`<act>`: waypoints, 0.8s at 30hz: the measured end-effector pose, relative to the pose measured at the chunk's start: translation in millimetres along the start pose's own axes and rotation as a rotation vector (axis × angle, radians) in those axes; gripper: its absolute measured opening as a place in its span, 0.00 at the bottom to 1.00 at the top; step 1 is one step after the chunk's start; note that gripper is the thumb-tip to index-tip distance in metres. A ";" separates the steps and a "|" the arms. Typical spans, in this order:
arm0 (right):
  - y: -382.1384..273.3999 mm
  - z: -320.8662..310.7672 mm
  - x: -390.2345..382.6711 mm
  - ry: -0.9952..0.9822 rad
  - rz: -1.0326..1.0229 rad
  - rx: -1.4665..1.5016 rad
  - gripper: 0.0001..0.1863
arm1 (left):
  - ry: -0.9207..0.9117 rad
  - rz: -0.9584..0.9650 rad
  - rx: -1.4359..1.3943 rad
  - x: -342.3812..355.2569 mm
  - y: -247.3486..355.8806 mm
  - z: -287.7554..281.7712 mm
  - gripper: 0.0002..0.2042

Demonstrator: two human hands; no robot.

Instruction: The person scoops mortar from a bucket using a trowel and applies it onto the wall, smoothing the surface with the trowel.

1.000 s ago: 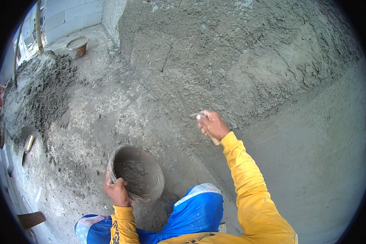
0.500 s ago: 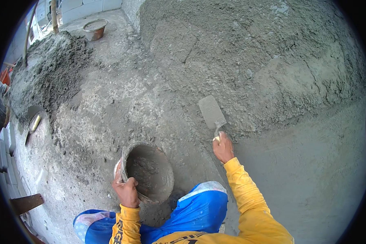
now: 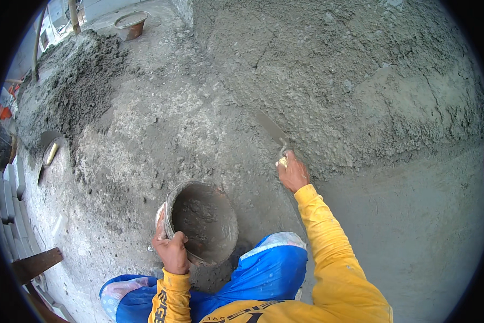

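- Head view: the left hand (image 3: pixel 172 253) curls its fingers around the rim of the bucket (image 3: pixel 224 226); some mortar (image 3: pixel 196 218) lies inside.
- Right hand (image 3: pixel 294 173), beyond and right of the bucket, wraps the handle of the trowel (image 3: pixel 271 126).
- Right of the bucket, the smooth wall face (image 3: pixel 398 220) looks done; above it, the rough wall face (image 3: pixel 333 86) seems unsmoothed.

We see a dull metal trowel (image 3: pixel 272 127), a matt, mortar-crusted bucket (image 3: pixel 228 218), blue cloth trousers (image 3: pixel 271 272), and rough grey plaster (image 3: pixel 328 81), smooth at near right.
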State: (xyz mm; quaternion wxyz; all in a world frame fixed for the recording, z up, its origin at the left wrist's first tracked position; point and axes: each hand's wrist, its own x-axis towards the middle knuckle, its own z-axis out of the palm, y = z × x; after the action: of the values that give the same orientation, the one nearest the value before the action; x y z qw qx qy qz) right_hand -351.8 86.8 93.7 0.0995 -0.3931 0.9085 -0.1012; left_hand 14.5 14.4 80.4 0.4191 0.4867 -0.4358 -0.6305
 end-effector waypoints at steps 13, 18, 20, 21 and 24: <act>108.8 192.1 -41.0 -0.042 0.340 0.129 0.25 | 0.131 -0.141 0.004 -21.6 30.0 -13.2 0.27; 71.3 210.1 -118.1 -0.234 0.094 0.323 0.25 | 0.349 -0.072 0.094 -20.4 45.6 -53.7 0.16; 70.7 194.9 -140.9 -0.199 0.062 0.335 0.25 | 0.395 -0.049 0.111 -20.2 62.4 -73.5 0.06; 79.6 191.5 -147.0 -0.102 0.181 0.319 0.25 | 0.423 -0.032 0.114 -20.1 71.9 -78.1 0.05; 125.2 180.2 -142.6 0.115 0.416 0.212 0.24 | 0.473 -0.007 -0.059 -12.6 97.8 -97.0 0.05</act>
State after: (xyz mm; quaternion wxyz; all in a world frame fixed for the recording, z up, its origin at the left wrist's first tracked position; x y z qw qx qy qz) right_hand -296.1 256.5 -97.6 0.1070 -0.1786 0.9583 -0.1958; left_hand 121.8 -13.7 162.9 0.5214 0.6099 -0.3050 -0.5130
